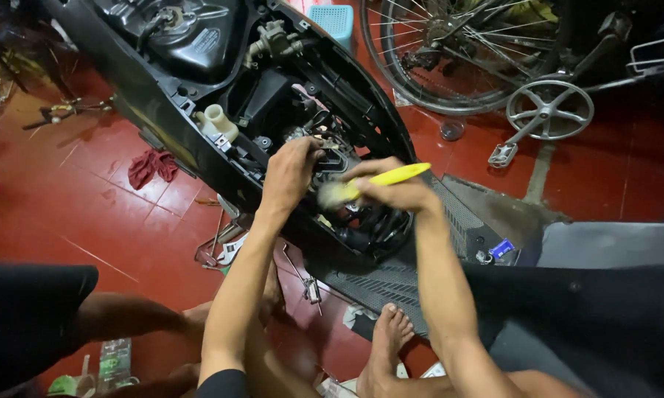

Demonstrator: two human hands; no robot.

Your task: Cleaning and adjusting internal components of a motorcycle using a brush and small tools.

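**Two hands inside an opened scooter body on a red tile floor**

The left hand [291, 173] reaches into the open middle of the black scooter body [162, 110], its fingers curled down onto the dark engine parts [332, 158] there; what exactly they pinch cannot be told, since the fingertips are hidden among the parts. The right hand [395, 193] sits just right of it, closed around a yellow-handled brush [380, 179]; the handle points to the right and far, the pale bristle end lies blurred to the left of the fist, just beside the left hand and over the same cavity. Both forearms come up from the near edge; a bare foot [385, 343] rests on the floor between them, beside the scooter's ribbed footboard [391, 284].

Far and left inside the body stands a small white plastic reservoir [218, 121]; farther still, the black tank with its cap [173, 22]. On the red tile floor [89, 214] to the left lies a dark red rag [151, 167]; nearer, beside the left forearm, a few metal tools [221, 247] lie scattered. To the far right leans a bicycle wheel [450, 51] with a silver chainring and pedal [549, 110] beside it; a light blue basket [333, 18] shows at the far edge.
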